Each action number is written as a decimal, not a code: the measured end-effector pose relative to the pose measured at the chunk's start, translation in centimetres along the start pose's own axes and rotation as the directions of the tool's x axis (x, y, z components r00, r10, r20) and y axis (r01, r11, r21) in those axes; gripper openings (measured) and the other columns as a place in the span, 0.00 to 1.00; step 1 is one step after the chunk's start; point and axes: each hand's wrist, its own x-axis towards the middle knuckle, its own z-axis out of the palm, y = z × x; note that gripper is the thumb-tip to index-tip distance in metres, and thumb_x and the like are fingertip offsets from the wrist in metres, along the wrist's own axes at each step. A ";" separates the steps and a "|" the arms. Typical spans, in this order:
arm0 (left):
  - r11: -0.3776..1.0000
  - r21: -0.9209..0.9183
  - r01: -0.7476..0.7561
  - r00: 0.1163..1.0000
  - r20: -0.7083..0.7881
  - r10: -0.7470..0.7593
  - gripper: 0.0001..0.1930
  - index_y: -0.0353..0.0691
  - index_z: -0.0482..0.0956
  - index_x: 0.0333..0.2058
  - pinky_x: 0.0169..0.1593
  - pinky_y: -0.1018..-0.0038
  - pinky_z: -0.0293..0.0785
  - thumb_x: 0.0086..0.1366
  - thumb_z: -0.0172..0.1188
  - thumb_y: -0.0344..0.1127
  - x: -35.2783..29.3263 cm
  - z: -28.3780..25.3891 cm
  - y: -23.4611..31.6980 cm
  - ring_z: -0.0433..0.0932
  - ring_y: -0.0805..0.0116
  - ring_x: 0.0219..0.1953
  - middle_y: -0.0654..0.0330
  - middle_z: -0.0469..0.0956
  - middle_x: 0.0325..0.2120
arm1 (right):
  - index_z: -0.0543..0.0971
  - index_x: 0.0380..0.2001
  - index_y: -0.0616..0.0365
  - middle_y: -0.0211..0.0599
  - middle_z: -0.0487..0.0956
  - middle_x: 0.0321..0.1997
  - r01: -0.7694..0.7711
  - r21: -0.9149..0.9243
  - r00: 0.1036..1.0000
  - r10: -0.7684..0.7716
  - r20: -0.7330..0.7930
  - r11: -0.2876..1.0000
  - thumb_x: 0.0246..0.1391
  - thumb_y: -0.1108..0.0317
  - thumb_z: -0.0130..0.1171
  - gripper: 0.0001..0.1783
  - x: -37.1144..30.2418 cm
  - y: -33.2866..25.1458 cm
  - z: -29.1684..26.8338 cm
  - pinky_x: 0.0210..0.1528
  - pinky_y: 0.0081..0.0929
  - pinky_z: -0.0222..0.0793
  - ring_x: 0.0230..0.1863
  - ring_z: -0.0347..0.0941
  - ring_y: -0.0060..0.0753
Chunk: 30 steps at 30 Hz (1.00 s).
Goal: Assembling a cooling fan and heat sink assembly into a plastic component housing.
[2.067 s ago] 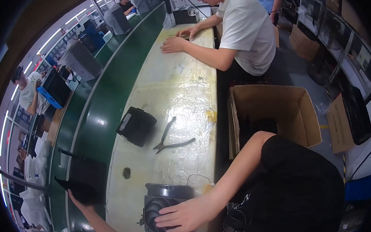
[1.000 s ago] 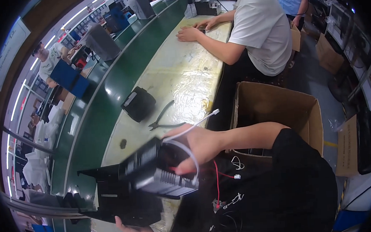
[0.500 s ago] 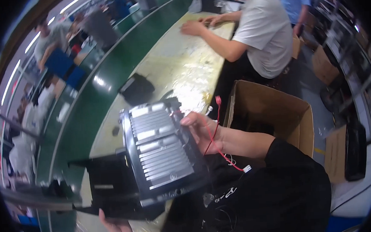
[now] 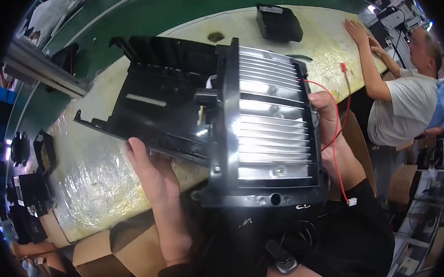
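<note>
In front of me my right hand (image 4: 327, 119) grips the far right side of a black-framed unit with a silver finned metal face (image 4: 272, 130). Its thumb presses on the edge of the frame. Red and dark wires (image 4: 338, 131) hang from that side, one ending in a white connector (image 4: 352, 201), another in a red one (image 4: 344, 67). My left hand (image 4: 155, 175) is closed on the lower edge of an open black plastic housing (image 4: 165, 116), thumb on the outside. The housing lies against the unit's left side; whether they are joined cannot be told.
Under the parts runs a work table (image 4: 99, 202) covered in clear film. A black box-shaped part (image 4: 278, 24) lies at its far side. Cardboard boxes (image 4: 132, 255) stand at the near edge, a metal post (image 4: 45, 68) at left. A co-worker (image 4: 407, 96) sits at right.
My view has swung, so the table and co-worker appear shifted. Both parts now sit higher and nearer, and the housing's inside shows more. Each hand keeps its hold.
</note>
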 end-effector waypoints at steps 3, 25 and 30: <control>1.000 0.000 -0.002 0.999 0.040 0.002 0.35 0.43 0.52 0.62 0.51 0.63 0.68 0.65 0.56 0.51 0.0 -0.6 -0.1 0.69 0.61 0.49 0.56 0.66 0.52 | 0.72 0.53 0.62 0.46 0.78 0.47 -0.151 0.112 0.987 0.143 0.077 0.982 0.48 0.60 0.53 0.28 1.7 1.5 0.6 0.49 0.39 0.75 0.46 0.77 0.39; 0.999 -0.047 -0.003 1.000 -0.018 0.003 0.43 0.37 0.54 0.62 0.59 0.65 0.62 0.52 0.67 0.44 1.4 -1.5 1.2 0.65 0.60 0.56 0.55 0.64 0.55 | 0.71 0.54 0.61 0.46 0.76 0.51 -0.030 0.084 0.999 0.027 0.029 0.996 0.44 0.55 0.53 0.34 8.0 5.4 0.9 0.53 0.39 0.71 0.48 0.75 0.41; 0.994 -0.097 0.042 0.999 0.001 -0.043 0.44 0.37 0.54 0.62 0.59 0.64 0.63 0.50 0.67 0.43 1.2 -1.0 1.5 0.66 0.59 0.56 0.55 0.64 0.54 | 0.70 0.56 0.61 0.47 0.74 0.53 0.107 -0.044 0.980 -0.112 -0.166 0.993 0.41 0.58 0.54 0.35 8.6 6.2 -0.2 0.57 0.44 0.67 0.52 0.72 0.46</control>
